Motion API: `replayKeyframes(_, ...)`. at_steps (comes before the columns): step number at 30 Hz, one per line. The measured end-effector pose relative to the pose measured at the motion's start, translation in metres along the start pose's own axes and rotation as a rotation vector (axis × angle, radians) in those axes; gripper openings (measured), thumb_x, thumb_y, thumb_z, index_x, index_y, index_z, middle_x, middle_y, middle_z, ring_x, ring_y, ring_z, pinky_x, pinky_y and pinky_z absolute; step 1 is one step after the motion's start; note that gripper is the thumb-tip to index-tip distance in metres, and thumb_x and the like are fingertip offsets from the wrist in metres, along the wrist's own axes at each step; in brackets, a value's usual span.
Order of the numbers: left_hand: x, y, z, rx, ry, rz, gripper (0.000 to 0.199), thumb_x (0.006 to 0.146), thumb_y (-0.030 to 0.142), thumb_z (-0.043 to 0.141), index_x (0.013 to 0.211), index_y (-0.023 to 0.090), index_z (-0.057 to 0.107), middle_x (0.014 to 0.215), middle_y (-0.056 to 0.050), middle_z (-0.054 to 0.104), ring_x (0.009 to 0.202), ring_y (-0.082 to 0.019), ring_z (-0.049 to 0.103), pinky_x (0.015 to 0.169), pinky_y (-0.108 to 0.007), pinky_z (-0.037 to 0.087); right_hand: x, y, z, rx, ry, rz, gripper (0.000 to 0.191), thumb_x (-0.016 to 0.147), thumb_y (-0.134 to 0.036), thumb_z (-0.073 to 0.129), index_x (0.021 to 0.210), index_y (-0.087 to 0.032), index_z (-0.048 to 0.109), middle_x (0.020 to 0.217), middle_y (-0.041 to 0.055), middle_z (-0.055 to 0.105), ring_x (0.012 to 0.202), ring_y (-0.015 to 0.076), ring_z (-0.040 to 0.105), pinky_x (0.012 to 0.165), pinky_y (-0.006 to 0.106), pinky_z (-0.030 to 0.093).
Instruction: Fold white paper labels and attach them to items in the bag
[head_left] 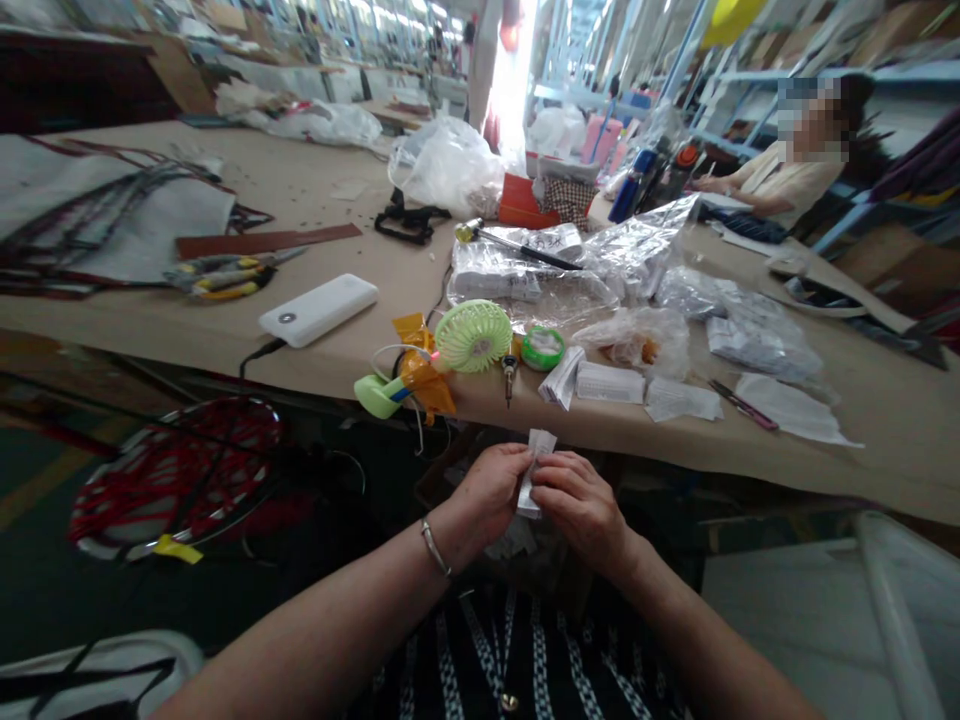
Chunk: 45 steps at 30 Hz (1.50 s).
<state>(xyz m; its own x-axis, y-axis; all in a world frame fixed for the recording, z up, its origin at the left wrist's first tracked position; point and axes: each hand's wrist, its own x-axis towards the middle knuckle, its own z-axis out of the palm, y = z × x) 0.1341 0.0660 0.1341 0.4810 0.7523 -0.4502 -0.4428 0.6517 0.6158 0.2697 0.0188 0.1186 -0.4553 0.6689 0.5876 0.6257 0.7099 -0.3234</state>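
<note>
Between both hands, just below the table's front edge, is a narrow white folded paper strip point(529, 488). My left hand point(487, 490) pinches it from the left, with a bracelet round that wrist. From the right, the curled fingers of my right hand point(581, 505) press on the same strip. On the table near the edge lie a stack of white slips point(562, 378), a further white stack point(610, 383) and a loose paper piece point(683, 400). A pointed tool point(509, 375) and a green tape roll point(543, 348) sit left of them.
A green fan point(472, 337) and white power bank point(319, 310) stand left along the edge. Tweezers point(744, 405) lie right. Behind are plastic bags point(637, 250), a hammer point(525, 248) and pliers point(225, 275). A person point(795, 170) sits at the far right.
</note>
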Motion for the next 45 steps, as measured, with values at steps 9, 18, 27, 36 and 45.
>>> replayKeyframes(9, 0.000, -0.004, -0.004, -0.022, -0.036, 0.012, 0.012, 0.061, 0.018, 0.068, 0.061, 0.008, 0.060, 0.059, -0.003, 0.059, 0.050, -0.008, 0.051, 0.047, -0.020, 0.034, 0.000, 0.002, -0.004, -0.046, -0.085, -0.034, 0.016, 0.086, -0.011, 0.049, 0.087, -0.019, 0.062, 0.095, 0.0056, 0.064, 0.108, 0.0198, 0.052, 0.094, 0.039, 0.043)
replayKeyframes(18, -0.011, 0.002, -0.001, 0.133, 0.034, -0.078, 0.012, 0.077, 0.019, 0.056, 0.081, 0.009, 0.062, 0.064, -0.006, 0.064, 0.051, -0.013, 0.059, 0.050, -0.025, 0.046, -0.002, -0.001, -0.008, 0.308, 0.234, 0.512, 0.021, 0.081, -0.029, 0.058, 0.101, -0.020, 0.057, 0.098, 0.0066, 0.061, 0.095, 0.0212, 0.056, 0.084, 0.036, 0.047)
replayKeyframes(27, -0.026, 0.002, 0.003, 0.148, -0.139, -0.187, 0.016, 0.080, 0.025, 0.055, 0.083, 0.010, 0.059, 0.068, -0.008, 0.063, 0.051, -0.014, 0.060, 0.053, -0.028, 0.049, 0.008, 0.002, 0.003, 0.913, 0.238, 1.010, 0.020, 0.076, -0.035, 0.061, 0.071, -0.017, 0.055, 0.061, -0.0046, 0.051, 0.052, 0.0073, 0.043, 0.050, 0.019, 0.037)
replayKeyframes(36, -0.027, 0.001, -0.013, 0.083, -0.298, -0.282, 0.016, 0.075, 0.027, 0.060, 0.079, 0.013, 0.055, 0.060, -0.001, 0.056, 0.050, -0.015, 0.060, 0.050, -0.027, 0.047, 0.010, -0.007, 0.001, 0.933, 0.183, 0.967, 0.018, 0.074, -0.034, 0.063, 0.076, -0.017, 0.058, 0.065, -0.0031, 0.055, 0.057, 0.0092, 0.050, 0.055, 0.020, 0.042)
replayKeyframes(45, -0.036, 0.002, -0.016, 0.127, -0.487, -0.357, 0.016, 0.078, 0.029, 0.057, 0.084, 0.014, 0.053, 0.063, -0.001, 0.055, 0.052, -0.014, 0.059, 0.050, -0.025, 0.046, 0.005, 0.007, -0.008, 1.477, -0.291, 0.759, 0.054, 0.062, -0.041, 0.074, 0.108, -0.016, 0.059, 0.119, 0.0113, 0.056, 0.101, 0.0233, 0.057, 0.087, 0.036, 0.045)
